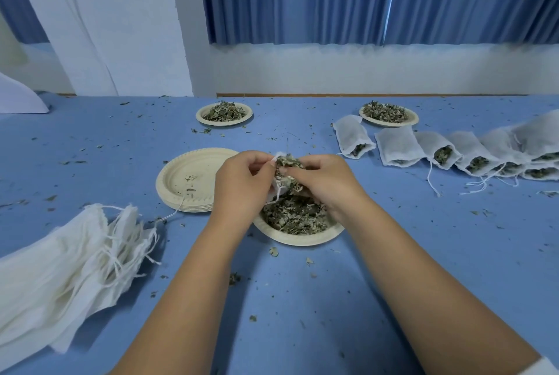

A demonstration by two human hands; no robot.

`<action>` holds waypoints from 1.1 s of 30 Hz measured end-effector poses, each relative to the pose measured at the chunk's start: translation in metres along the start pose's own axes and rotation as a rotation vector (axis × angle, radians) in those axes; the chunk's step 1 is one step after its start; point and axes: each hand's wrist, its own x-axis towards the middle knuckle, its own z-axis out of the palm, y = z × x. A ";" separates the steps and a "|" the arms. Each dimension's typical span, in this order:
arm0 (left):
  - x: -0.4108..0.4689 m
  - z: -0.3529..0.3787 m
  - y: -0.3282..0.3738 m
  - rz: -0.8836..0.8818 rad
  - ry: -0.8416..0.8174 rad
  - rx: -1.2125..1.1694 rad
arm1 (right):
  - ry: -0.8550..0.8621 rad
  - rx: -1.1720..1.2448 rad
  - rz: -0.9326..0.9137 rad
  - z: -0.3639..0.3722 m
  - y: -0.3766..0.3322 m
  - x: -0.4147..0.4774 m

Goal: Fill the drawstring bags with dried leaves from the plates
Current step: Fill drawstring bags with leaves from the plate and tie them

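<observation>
Left hand (239, 184) pinches the mouth of a small white mesh drawstring bag (279, 190) open, directly over the beige paper plate of dried green leaves (302, 242), so spill drops back in. Right hand (320, 181) pinches a leaf clump (289, 171) at the opening, probably stuffing it in; fingers hide most of the bag. Filled white bags (438, 153) lie in a row on the right and empties (75, 253) are piled on the left, so work flows left to right across the blue worktop (302, 314).

The left forearm (196, 277) and right forearm (417, 271) reach forward and converge at centre: the left hand (239, 184), fingers curled, pinches a drawstring bag (277, 190) by its rim, and the right hand (322, 182), knuckles up, grips a clump of dried leaves (289, 169) just beside it.
</observation>
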 end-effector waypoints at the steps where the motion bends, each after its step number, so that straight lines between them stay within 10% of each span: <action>1: -0.001 0.002 0.001 0.042 -0.010 0.043 | 0.081 -0.115 -0.033 0.001 0.003 0.002; 5: -0.007 0.010 0.000 0.129 -0.022 0.220 | 0.163 -0.413 -0.083 0.004 0.010 0.004; 11: 0.003 -0.003 -0.005 -0.002 0.106 0.131 | -0.164 0.114 0.176 -0.010 -0.015 -0.001; 14: 0.004 -0.004 -0.003 -0.036 0.133 0.115 | -0.234 -0.233 0.040 -0.019 -0.020 -0.007; 20: 0.002 -0.004 -0.001 0.005 0.104 0.158 | -0.020 -0.452 -0.279 -0.006 -0.019 -0.012; 33: -0.006 0.004 0.004 0.139 0.010 0.214 | 0.126 -0.499 -0.303 0.001 -0.012 -0.008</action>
